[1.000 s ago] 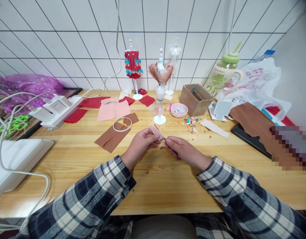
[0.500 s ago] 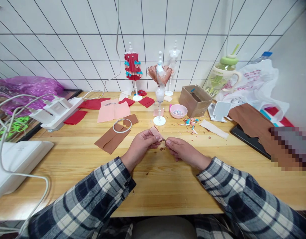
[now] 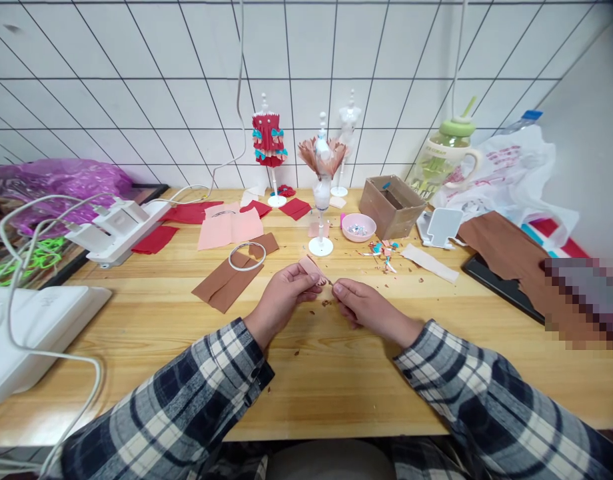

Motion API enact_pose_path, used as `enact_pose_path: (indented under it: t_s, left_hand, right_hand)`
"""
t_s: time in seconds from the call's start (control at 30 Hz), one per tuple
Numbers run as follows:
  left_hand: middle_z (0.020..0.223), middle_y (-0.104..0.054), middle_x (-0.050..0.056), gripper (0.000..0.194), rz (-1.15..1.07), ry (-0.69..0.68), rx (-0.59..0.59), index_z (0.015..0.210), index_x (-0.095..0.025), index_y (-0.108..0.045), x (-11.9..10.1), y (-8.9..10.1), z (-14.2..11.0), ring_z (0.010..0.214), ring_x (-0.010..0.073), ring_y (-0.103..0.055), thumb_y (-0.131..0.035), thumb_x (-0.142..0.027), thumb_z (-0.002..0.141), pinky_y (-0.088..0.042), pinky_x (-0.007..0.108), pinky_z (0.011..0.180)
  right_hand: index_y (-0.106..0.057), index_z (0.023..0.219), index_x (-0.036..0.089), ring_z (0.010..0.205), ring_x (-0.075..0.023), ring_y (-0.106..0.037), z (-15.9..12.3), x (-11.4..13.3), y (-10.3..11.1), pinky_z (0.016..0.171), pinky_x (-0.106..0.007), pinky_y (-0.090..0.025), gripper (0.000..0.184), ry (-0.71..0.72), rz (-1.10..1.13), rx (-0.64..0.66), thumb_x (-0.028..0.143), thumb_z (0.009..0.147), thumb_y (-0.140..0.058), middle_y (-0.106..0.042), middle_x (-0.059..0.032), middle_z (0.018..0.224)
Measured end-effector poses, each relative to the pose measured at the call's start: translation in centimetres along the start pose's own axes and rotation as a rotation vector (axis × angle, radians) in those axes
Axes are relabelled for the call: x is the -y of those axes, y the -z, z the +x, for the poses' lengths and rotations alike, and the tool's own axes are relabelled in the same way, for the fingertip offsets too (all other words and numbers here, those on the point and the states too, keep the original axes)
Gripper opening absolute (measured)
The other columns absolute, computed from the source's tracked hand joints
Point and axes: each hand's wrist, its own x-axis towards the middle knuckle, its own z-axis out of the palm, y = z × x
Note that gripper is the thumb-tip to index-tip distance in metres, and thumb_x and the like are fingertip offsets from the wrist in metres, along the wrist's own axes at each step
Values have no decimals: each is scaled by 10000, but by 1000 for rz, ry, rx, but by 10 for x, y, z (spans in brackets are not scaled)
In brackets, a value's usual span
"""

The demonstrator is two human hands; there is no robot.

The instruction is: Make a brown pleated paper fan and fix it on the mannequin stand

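Observation:
My left hand (image 3: 284,293) pinches a small piece of pink crepe paper (image 3: 312,267) between thumb and fingers, its lower edge notched. Close on the right, my right hand (image 3: 367,308) is closed in a pinch at the paper's edge; whatever sits between its fingertips is too small to make out. Small brown scraps (image 3: 327,303) lie on the table under the hands. Just beyond stands a white mini mannequin (image 3: 321,193) wearing a flared brown paper collar (image 3: 312,159). Left of my hands, a silver ring (image 3: 247,266) rests on folded brown paper (image 3: 221,285).
Behind are a red-dressed mannequin (image 3: 269,143) and a bare white one (image 3: 349,120). A pink bowl of beads (image 3: 358,237), a cardboard box (image 3: 401,220), coloured scraps (image 3: 385,252) and a green-lidded bottle (image 3: 446,150) stand right. A power strip (image 3: 121,243) lies left.
The view has tilted slightly, so the scene sits a little lower. Both hands keep nearly the same pose around the pink paper.

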Motion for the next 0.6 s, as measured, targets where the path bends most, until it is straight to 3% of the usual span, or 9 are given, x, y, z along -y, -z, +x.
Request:
enact_pose_path:
  t_s: [0.2,0.6]
  left_hand:
    - [833,-684,26,229,-16,-13,11,786,-153,-626,0,0,0,704,107,-630,-778,-312,724,-487,222,673]
    - [859,-700,46,218,-36,9,-18,810,-147,-655,0,-5,-4,750,124,-653,-777,-307,725,-493,222,683]
  right_hand:
    - [-433,848,230,478,-104,-514,0,-5,-6,506,-237,-386,306,89,-192,-34,475,993,-322,-634,38,661]
    - [-443,920,235,540,-113,-551,2,-8,-14,568,-244,-373,285,144,-330,-124,479,1002,-322,-670,30,722]
